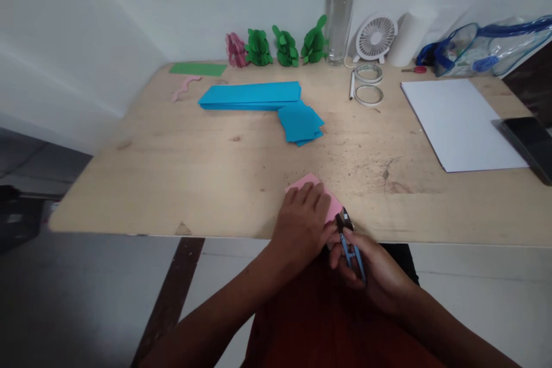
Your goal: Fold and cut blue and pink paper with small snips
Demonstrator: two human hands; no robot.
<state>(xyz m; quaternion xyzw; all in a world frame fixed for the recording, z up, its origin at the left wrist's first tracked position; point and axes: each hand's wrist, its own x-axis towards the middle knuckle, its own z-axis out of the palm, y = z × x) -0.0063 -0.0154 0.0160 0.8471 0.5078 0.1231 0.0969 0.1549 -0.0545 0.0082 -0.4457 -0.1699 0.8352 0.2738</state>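
Observation:
Near the table's front edge lies a small pink paper [313,183], mostly covered by my left hand [304,213]. The fingers of that hand press on top of the paper, with its thumb bent at the near side. My right hand [371,264] grips blue-handled thread snips [352,253], whose dark blades stand slightly apart at the paper's right corner. Whether the blades touch the paper, I cannot tell. Beyond my hands, a loose stack of blue paper squares [299,122] rests against folded blue paper strips [250,96].
Along the wall stand pink and green paper figures [259,48], a glass bottle [340,20] and a small fan [376,38]. Tape rolls [369,95] and a pen [352,85] lie before them. To the right are white sheets [461,126] and a phone [528,144].

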